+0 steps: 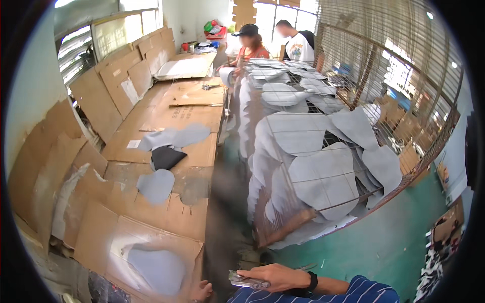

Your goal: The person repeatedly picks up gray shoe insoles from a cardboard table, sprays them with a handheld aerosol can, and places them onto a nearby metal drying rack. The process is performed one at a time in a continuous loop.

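My right hand [281,276], with a dark band at the wrist, is closed around a silvery metal tool [248,280] whose exact kind I cannot make out. It is held over the gap between the bench and the rack. Low at the bench's front edge, my left hand [201,291] is only partly in view, its loosely bent fingers apart and beside the cardboard. Just left of it, a rounded grey sheet piece [157,270] lies flat on a cardboard panel [117,230] with whitish residue around the piece. Neither hand touches that piece.
Farther along the cardboard-covered bench lie more grey pieces [155,186] and a black piece [168,158]. At right, a wire-mesh rack [323,208] carries many overlapping grey pieces [298,132]; its hinged mesh panel [384,65] stands raised. Two people [300,48] are at the far end.
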{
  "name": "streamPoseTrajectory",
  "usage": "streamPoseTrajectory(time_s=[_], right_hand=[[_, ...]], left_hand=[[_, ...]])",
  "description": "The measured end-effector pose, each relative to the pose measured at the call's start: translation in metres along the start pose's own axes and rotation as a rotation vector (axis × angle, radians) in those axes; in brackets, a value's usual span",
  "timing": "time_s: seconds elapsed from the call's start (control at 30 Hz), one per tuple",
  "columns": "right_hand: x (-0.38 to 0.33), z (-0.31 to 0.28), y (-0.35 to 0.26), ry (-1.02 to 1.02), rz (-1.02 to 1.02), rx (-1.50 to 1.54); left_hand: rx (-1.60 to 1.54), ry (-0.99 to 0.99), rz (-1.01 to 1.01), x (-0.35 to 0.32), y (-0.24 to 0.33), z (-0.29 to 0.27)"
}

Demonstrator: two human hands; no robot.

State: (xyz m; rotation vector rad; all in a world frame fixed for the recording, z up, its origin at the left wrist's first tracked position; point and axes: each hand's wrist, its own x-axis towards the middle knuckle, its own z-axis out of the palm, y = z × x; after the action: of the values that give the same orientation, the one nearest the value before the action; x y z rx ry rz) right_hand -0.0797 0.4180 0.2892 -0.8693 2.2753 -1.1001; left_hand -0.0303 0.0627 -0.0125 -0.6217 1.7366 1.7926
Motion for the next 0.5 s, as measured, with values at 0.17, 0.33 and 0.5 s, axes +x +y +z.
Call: streamPoseTrajectory(time_s=[0.17,0.33,0.5], right_hand=[[0.028,0.003,-0.042,-0.134,-0.035,0.011],[0.038,0.002,-0.069,-0.138,-0.129,0.06],[0.042,-0.005,-0.1,-0.15,-0.155,0.016]], left_hand=[[-0.061,-0.102,-0.232,0.037,-0.154,-0.025],[0.196,0.168,-0.283,0.02,-0.223,-0.017],[0.127,0.544,-0.26,-0.022,-0.245,0.012]])
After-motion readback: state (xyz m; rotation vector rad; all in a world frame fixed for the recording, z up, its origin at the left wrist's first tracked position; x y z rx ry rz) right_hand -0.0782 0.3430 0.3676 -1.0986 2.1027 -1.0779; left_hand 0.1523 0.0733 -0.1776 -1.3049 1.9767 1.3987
